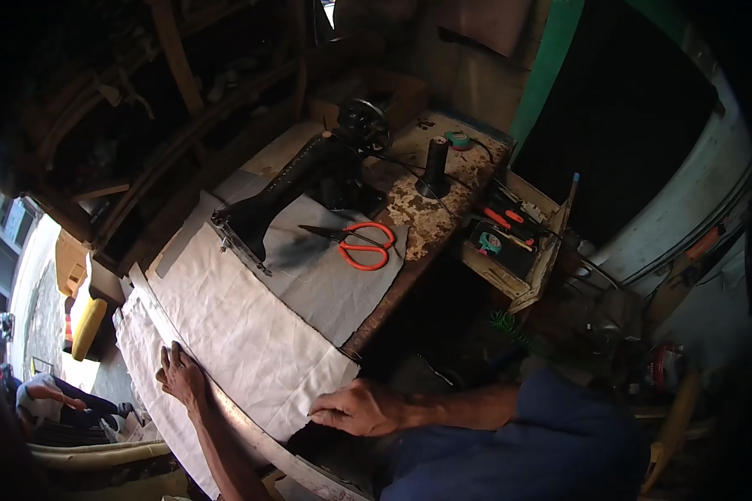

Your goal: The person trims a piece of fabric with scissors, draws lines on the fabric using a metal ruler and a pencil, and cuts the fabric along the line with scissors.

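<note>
A white cloth [234, 321] is spread over the front of the sewing table, and a long, pale straight strip like a ruler [230, 409] lies across it. My left hand [181, 380] rests on this strip, fingers spread and pressed down. At the cloth's right edge, my right hand [363, 407] is closed, thumb and fingers pinched at the fabric; anything smaller between the fingertips is hidden. Orange-handled scissors [366, 246] lie on a grey cloth [334, 288] beyond, blades pointing left. Beside them stands a black sewing machine [292, 179].
On the worn tabletop [426, 230] stand a dark spool [434, 167] and a green-edged round item [458, 140]. A pulled-out drawer [518, 288] at the right holds tools with red handles. Wooden framing fills the left, and a person [54, 397] sits outside at lower left.
</note>
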Available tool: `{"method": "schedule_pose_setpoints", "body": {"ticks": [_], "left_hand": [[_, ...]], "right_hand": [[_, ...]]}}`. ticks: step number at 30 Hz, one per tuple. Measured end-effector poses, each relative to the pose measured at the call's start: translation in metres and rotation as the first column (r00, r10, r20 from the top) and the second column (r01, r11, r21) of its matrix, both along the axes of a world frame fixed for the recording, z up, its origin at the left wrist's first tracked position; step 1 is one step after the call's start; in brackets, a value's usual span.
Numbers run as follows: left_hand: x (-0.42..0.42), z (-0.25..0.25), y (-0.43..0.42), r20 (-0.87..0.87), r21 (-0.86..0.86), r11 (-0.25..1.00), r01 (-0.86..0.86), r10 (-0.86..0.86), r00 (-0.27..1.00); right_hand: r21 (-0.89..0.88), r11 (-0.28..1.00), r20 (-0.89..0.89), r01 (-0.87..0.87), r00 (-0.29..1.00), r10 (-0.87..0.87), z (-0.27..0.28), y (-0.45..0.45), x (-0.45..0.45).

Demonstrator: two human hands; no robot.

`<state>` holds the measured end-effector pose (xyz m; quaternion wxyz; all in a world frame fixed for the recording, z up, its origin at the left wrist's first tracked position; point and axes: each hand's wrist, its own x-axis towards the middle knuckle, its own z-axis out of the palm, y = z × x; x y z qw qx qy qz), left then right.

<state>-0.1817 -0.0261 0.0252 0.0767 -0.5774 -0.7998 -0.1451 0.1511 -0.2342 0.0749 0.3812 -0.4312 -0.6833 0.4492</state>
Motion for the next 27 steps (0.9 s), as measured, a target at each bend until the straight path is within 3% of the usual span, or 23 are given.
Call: {"method": "schedule_pose_setpoints", "body": {"ticks": [1, 2, 4, 5, 7, 8, 10, 11, 13, 14, 16, 20, 22, 24, 26, 27], "left_hand": [[-0.005, -0.008, 0.004, -0.024, 0.003, 1.000, 0.031, -0.031, 0.999], [-0.016, -0.016, 0.006, -0.052, 0.005, 0.998, 0.060, -0.060, 0.997], [-0.027, -0.022, 0.013, 0.026, -0.030, 0.992, 0.119, -0.119, 0.993], [-0.030, -0.024, 0.013, 0.041, -0.036, 0.990, 0.136, -0.134, 0.990], [-0.026, -0.019, 0.014, 0.037, -0.056, 0.992, 0.115, -0.113, 0.993], [-0.021, -0.015, 0.011, 0.015, -0.079, 0.994, 0.082, -0.081, 0.997], [-0.019, -0.010, 0.011, 0.018, -0.096, 0.990, 0.099, -0.098, 0.995], [-0.026, -0.017, 0.015, 0.039, -0.067, 0.986, 0.152, -0.150, 0.988], [-0.051, -0.030, 0.023, 0.087, 0.010, 0.964, 0.264, -0.264, 0.960], [-0.051, -0.029, 0.022, 0.072, 0.017, 0.963, 0.271, -0.271, 0.960], [-0.049, -0.024, 0.022, 0.140, -0.007, 0.959, 0.285, -0.281, 0.949], [-0.041, -0.021, 0.014, 0.077, -0.088, 0.973, 0.212, -0.206, 0.976], [-0.044, -0.024, 0.014, 0.043, -0.095, 0.976, 0.197, -0.194, 0.980], [-0.051, -0.030, 0.016, 0.038, -0.087, 0.975, 0.204, -0.202, 0.979], [-0.054, -0.030, 0.016, 0.032, -0.073, 0.973, 0.220, -0.218, 0.975], [-0.053, -0.029, 0.015, 0.040, -0.074, 0.972, 0.222, -0.220, 0.975]], "right_hand": [[0.004, 0.990, 0.000, 0.143, 0.990, -0.143, 0.018, 0.013, 0.037], [0.121, 0.943, 0.008, 0.310, 0.950, -0.313, 0.022, 0.027, 0.076], [0.155, 0.729, -0.015, 0.667, 0.739, -0.673, 0.040, 0.049, 0.163], [0.220, 0.570, 0.073, 0.792, 0.569, -0.819, 0.043, 0.056, 0.209], [0.397, 0.319, 0.180, 0.861, 0.267, -0.947, 0.044, 0.061, 0.295], [0.414, 0.252, 0.136, 0.875, 0.215, -0.967, 0.041, 0.064, 0.334], [0.400, 0.210, 0.221, 0.892, 0.128, -0.967, 0.023, 0.073, 0.409], [0.397, 0.200, 0.222, 0.896, 0.118, -0.968, 0.013, 0.080, 0.439], [0.190, 0.309, 0.502, 0.932, 0.178, -0.847, -0.008, 0.090, 0.485], [0.185, 0.303, 0.501, 0.935, 0.176, -0.847, -0.017, 0.092, 0.499], [0.204, 0.461, 0.706, 0.864, 0.196, -0.680, -0.030, 0.095, 0.514], [0.186, 0.531, 0.686, 0.827, 0.278, -0.673, -0.023, 0.100, 0.503], [0.289, 0.406, 0.538, 0.867, 0.204, -0.818, -0.004, 0.096, 0.476], [0.352, 0.409, 0.474, 0.842, 0.217, -0.854, 0.009, 0.094, 0.457], [0.230, 0.466, 0.429, 0.854, 0.341, -0.837, 0.028, 0.092, 0.437], [0.290, 0.479, 0.386, 0.829, 0.357, -0.851, 0.030, 0.091, 0.428]]}}
